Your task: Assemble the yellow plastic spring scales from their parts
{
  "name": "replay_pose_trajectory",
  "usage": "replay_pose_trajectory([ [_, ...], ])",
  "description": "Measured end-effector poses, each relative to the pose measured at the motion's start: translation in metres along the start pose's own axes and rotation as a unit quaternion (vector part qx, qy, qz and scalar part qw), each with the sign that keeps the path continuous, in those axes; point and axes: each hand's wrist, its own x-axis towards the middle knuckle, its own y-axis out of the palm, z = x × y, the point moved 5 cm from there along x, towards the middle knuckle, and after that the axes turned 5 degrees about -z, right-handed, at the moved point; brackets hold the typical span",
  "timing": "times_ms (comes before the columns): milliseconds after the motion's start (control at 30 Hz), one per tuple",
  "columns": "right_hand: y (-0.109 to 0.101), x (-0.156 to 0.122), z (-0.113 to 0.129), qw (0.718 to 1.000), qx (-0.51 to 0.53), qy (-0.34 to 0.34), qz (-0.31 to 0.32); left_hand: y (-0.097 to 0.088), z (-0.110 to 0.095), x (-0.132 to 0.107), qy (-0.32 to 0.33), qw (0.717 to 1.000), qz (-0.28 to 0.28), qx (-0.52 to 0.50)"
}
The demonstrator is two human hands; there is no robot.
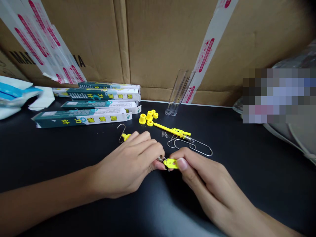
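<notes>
My left hand [130, 161] is closed around a yellow plastic rod [126, 137]. A metal hook [120, 133] shows at the rod's far end, and most of its length is hidden by my fingers. At the near end, a metal spring [160, 159] sticks out by my thumb. Its end loop meets a small yellow plastic tab [171, 163] with holes. My right hand [207, 177] pinches that tab between thumb and forefinger. Just beyond lie another yellow rod [165, 127], a loose spring [164, 134] and bent wire hooks [204, 149].
Several yellow plastic caps [149, 116] stand behind my hands. Two clear tubes [176, 95] stand upright near the cardboard box [153, 46] at the back. Several spring scale boxes [84, 118] lie to the left. White-and-blue packaging [17, 95] is at the left edge.
</notes>
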Motion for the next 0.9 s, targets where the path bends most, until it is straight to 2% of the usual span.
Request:
replay_pose_trajectory([
  [100,0.000,0.001,-0.004,1.000,0.000,0.015,0.007,0.000,0.001,0.000,-0.007,1.000,-0.011,0.010],
  [233,0.000,0.002,-0.009,1.000,-0.003,-0.004,0.009,0.000,0.002,-0.001,-0.011,0.999,-0.028,0.023],
  [400,-0.004,0.002,-0.012,0.999,-0.030,-0.013,-0.008,0.001,0.002,-0.002,-0.037,0.998,-0.013,0.043],
  [567,-0.009,0.003,-0.013,0.997,-0.064,-0.004,-0.046,0.001,-0.002,-0.003,-0.035,0.998,0.009,0.055],
  [767,-0.012,0.005,-0.012,0.996,-0.062,-0.027,-0.059,0.005,0.003,-0.005,-0.068,0.996,0.001,0.063],
  [900,-0.011,0.005,-0.017,0.998,-0.026,0.011,-0.054,0.007,0.007,-0.008,-0.090,0.994,-0.002,0.064],
])
